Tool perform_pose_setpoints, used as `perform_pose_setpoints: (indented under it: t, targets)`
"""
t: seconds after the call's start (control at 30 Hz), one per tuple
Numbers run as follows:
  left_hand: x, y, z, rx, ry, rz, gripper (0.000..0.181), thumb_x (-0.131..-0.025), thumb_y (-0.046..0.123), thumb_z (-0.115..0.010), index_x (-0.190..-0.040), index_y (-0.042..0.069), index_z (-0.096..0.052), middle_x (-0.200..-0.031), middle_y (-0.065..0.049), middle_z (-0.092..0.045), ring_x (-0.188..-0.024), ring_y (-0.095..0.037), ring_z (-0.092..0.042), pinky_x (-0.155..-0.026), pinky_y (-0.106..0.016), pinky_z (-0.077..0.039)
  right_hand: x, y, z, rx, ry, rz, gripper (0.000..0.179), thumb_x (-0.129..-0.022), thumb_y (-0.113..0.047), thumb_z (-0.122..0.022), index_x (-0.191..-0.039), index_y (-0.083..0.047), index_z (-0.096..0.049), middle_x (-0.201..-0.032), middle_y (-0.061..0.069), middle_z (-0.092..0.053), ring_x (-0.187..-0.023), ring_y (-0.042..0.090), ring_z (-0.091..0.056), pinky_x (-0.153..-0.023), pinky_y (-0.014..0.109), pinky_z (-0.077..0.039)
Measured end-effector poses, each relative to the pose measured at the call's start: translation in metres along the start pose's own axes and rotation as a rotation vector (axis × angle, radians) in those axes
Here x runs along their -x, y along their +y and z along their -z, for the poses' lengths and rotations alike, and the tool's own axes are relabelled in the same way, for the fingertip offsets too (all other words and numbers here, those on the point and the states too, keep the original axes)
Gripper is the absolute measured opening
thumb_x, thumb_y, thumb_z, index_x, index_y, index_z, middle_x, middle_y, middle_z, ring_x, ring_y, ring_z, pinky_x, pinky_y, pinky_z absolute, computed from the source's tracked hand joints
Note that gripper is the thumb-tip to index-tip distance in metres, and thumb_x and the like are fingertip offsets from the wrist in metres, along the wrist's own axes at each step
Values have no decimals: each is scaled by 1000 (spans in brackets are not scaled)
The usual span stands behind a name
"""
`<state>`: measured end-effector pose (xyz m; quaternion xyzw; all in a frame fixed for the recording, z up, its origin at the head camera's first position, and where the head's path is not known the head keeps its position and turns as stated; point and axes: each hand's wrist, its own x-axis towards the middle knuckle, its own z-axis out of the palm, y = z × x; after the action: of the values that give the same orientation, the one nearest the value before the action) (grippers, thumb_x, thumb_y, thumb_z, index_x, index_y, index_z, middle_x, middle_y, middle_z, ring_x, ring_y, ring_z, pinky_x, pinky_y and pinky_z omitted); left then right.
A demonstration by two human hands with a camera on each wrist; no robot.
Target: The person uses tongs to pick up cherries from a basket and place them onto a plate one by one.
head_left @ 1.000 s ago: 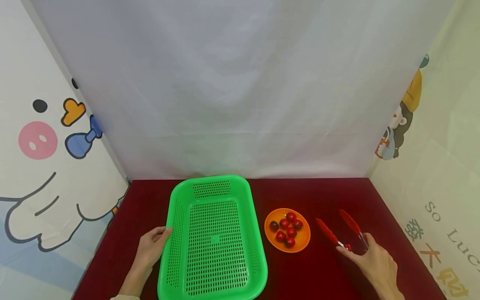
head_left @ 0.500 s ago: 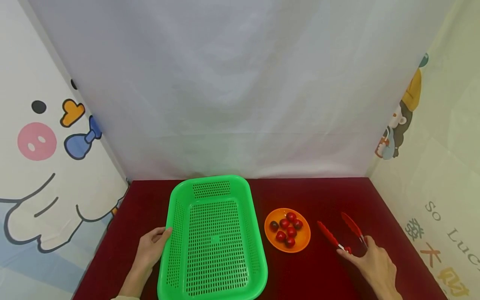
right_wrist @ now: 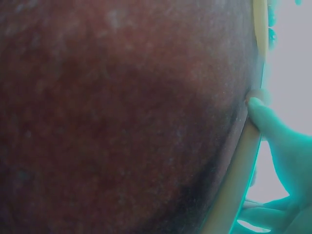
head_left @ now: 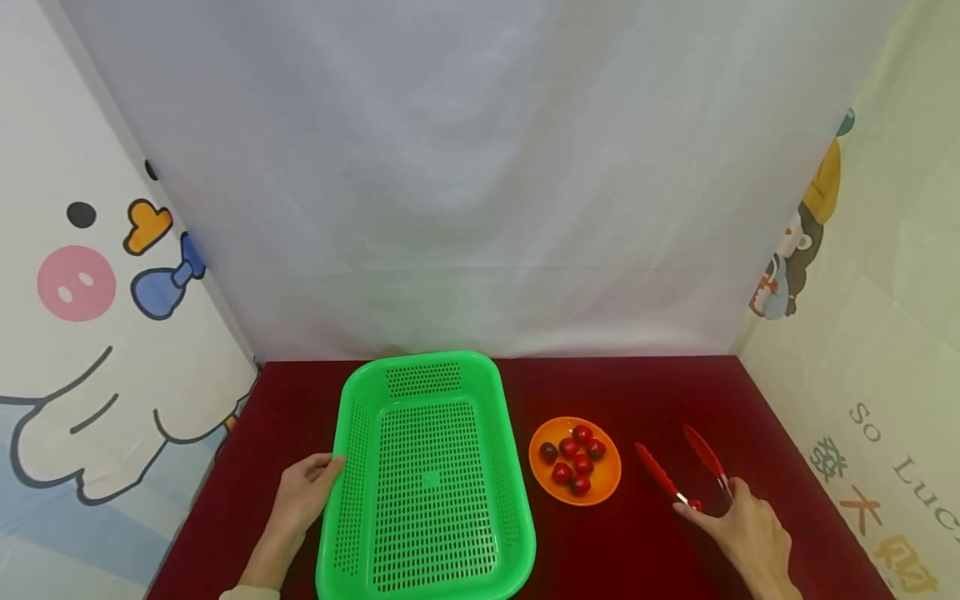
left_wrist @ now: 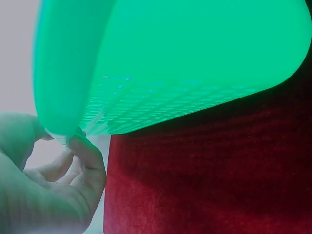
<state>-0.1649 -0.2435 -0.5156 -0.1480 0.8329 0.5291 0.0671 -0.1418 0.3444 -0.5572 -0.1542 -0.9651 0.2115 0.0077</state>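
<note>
My left hand [head_left: 300, 492] pinches the left rim of a green perforated plastic basket [head_left: 431, 478], thumb on top. In the left wrist view my fingers [left_wrist: 90, 153] curl under the basket's rim [left_wrist: 68, 73]. At the right, my right hand [head_left: 753, 537] holds red-tipped tongs [head_left: 658, 472], their two arms spread wide and nothing between the tips. In the right wrist view, my thumb [right_wrist: 265, 117] presses on one tong arm [right_wrist: 239, 170]. Left of the tongs lies an orange plate [head_left: 604, 475] with several small round red fruits [head_left: 568, 447], one of them darker.
A dark red cloth [head_left: 622, 550] covers the table. A pale curtain [head_left: 480, 183] hangs behind its far edge. Printed cartoon sheets stand along the left and right sides. The basket takes up the left middle, close to the plate.
The tongs have shifted very slightly, their tips a little nearer to me. My left hand, the basket and the plate have stayed put.
</note>
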Motion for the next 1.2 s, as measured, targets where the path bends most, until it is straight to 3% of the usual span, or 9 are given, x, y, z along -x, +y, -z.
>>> perform_pose_setpoints:
  t: [0.57, 0.77, 1.0, 1.1, 1.2]
  targets:
    - [0, 4, 1, -7, 30, -14, 54, -108, 31, -54, -141, -11, -51, -127, -32, -62, -116, -43, -60, -91, -52, -52, -1, 2, 3, 9, -44, -25, 113, -75, -80, -72, -131, 15, -45, -77, 15, -56, -66, 28, -53, -55, 48, -50]
    - [3, 7, 4, -27, 46, -33, 50, -108, 27, -54, -139, -12, -53, -124, -32, -62, -115, -45, -60, -90, -54, -52, 0, 0, 7, -23, -26, -42, 112, -81, -84, -62, -138, 11, -47, -97, 26, -66, -80, 35, -62, -65, 57, -53]
    - [11, 17, 4, -74, 107, -100, 41, -108, 19, -51, -139, -8, -52, -133, -32, -55, -122, -44, -55, -95, -55, -50, -3, -8, 14, -113, 85, 8, 86, -93, -65, -64, -135, 10, -54, -109, 30, -68, -91, 44, -65, -73, 59, -52]
    - [12, 22, 4, -67, 111, -107, 39, -108, 16, -48, -140, -6, -52, -138, -31, -51, -127, -44, -51, -98, -57, -46, -6, -10, 17, -158, 149, 56, 65, -98, -48, -66, -129, 9, -60, -113, 32, -68, -97, 48, -65, -77, 61, -51]
    - [12, 27, 4, -76, 126, -118, 37, -107, 12, -46, -139, -3, -56, -138, -28, -53, -125, -40, -52, -94, -52, -48, -9, -12, 18, -209, 230, 114, 40, -98, -29, -68, -117, 6, -68, -106, 29, -71, -95, 48, -67, -76, 59, -51]
